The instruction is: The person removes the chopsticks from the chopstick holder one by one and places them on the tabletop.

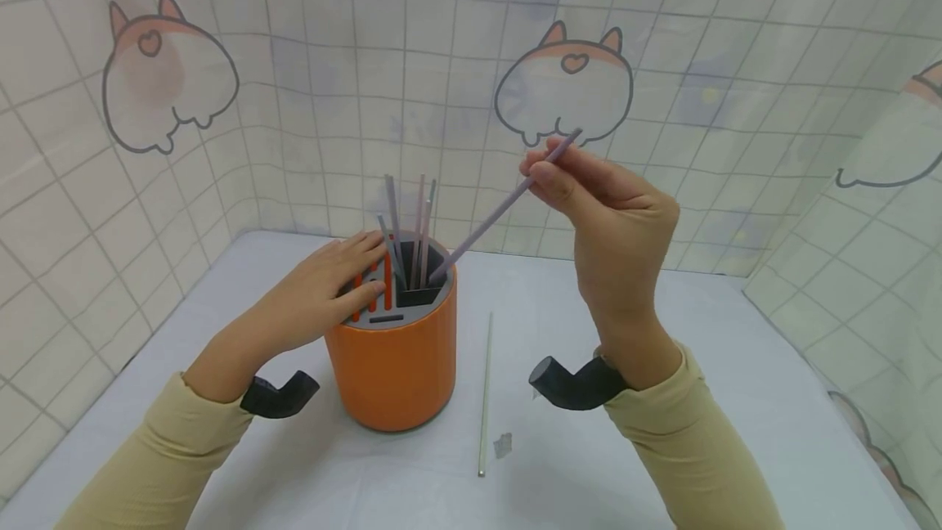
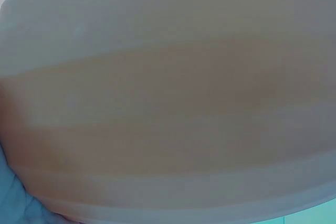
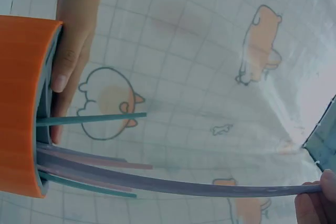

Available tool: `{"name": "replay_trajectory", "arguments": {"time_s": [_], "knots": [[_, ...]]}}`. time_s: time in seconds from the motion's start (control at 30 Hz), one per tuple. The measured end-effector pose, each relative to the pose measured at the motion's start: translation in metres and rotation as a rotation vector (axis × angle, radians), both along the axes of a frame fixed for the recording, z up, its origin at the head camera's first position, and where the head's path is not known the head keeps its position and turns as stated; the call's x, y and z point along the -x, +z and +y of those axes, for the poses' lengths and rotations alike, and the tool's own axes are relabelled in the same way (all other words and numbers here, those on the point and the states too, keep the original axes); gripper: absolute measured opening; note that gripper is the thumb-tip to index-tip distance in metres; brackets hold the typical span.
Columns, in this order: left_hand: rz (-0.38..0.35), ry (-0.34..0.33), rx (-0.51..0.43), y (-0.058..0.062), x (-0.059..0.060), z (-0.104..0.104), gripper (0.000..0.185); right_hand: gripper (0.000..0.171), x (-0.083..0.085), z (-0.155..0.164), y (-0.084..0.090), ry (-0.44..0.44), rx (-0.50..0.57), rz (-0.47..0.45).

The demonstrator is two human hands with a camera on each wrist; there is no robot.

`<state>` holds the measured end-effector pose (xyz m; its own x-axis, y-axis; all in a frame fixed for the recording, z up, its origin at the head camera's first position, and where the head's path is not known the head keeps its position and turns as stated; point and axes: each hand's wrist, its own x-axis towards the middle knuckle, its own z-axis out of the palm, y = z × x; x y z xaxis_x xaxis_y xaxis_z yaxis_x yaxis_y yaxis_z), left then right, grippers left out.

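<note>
From the head camera, the right hand [image 1: 614, 211] pinched a lilac straw [image 1: 500, 204] near its upper end; its long axis slanted down and leftward, the lower tip inside the dark slot of the orange holder [image 1: 393, 358], which stood near the middle of the table [image 1: 736, 399]. The left hand [image 1: 324, 289] lay flat-fingered on the holder's top. The left wrist view was a close blur. In the right wrist view, the fingertips [image 3: 315, 203] gripped the straw [image 3: 178, 186], running toward the holder [image 3: 21, 103].

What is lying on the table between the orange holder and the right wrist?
In the head view, one pale straw lies loose on the table, between the orange holder and the right wrist.
</note>
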<state>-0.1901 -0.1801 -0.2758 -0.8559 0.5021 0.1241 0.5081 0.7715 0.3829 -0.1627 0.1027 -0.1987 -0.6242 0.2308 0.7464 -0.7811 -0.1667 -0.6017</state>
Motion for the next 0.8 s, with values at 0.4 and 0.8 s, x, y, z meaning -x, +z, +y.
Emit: {"name": "replay_trajectory", "arguments": {"time_s": [0.4,0.8], "knots": [[0.006,0.001,0.000,0.000,0.000,0.000,0.062,0.024,0.000,0.026,0.021,0.023,0.272,0.013],[-0.001,0.004,-0.009,0.000,-0.002,-0.001,0.062,0.026,0.031,0.059,-0.011,-0.014,0.080,-0.223]]}}
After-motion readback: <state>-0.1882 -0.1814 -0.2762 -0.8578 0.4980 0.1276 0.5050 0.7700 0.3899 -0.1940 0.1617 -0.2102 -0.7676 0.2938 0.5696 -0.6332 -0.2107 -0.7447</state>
